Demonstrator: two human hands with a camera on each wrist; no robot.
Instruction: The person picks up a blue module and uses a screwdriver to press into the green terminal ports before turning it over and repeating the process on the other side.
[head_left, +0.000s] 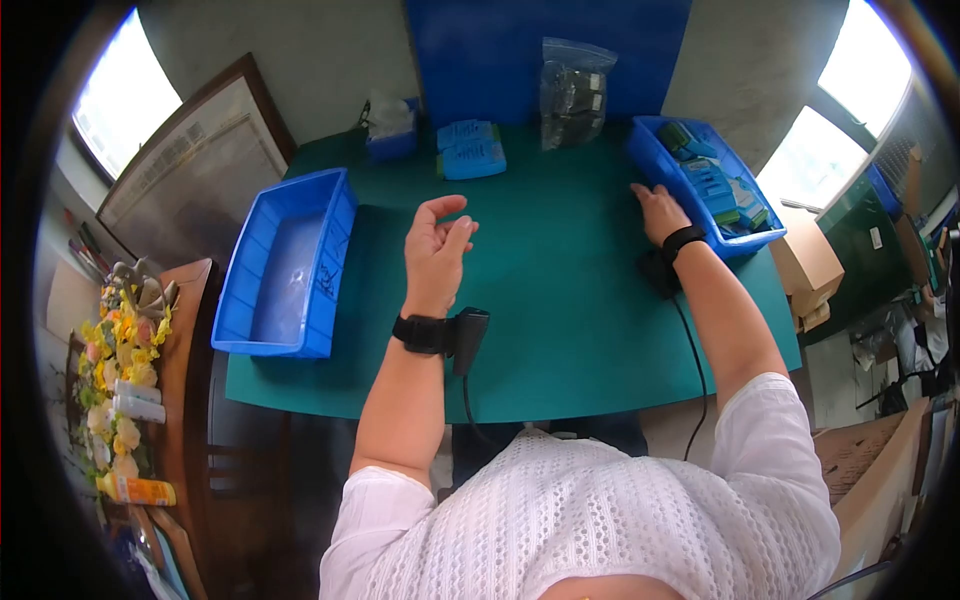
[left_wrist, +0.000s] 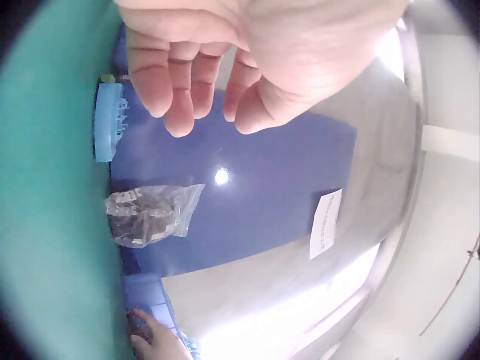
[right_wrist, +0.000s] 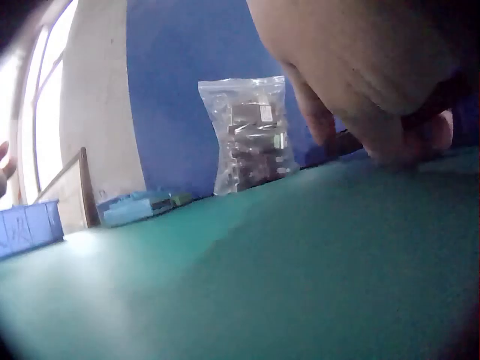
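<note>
My left hand (head_left: 437, 262) is raised above the green table (head_left: 530, 330), its fingers loosely bent and holding nothing. The left wrist view shows the same hand (left_wrist: 240, 60) with a gap between thumb and fingertips. On the right, my right hand (head_left: 662, 215) is low beside the near left side of a blue bin (head_left: 650, 150) that contains several blue-and-green packs (head_left: 708, 185). In the right wrist view the fingers of this hand (right_wrist: 367, 90) point down close to the tabletop; whether they touch the bin is hard to tell.
A blue bin (head_left: 345, 215) with nothing visible inside stands at the left. Along the back are a small blue container (head_left: 392, 147), blue packs (head_left: 472, 158) and a clear zip bag (head_left: 575, 95) of dark items against a blue panel (head_left: 500, 60). Cables hang from both wrists.
</note>
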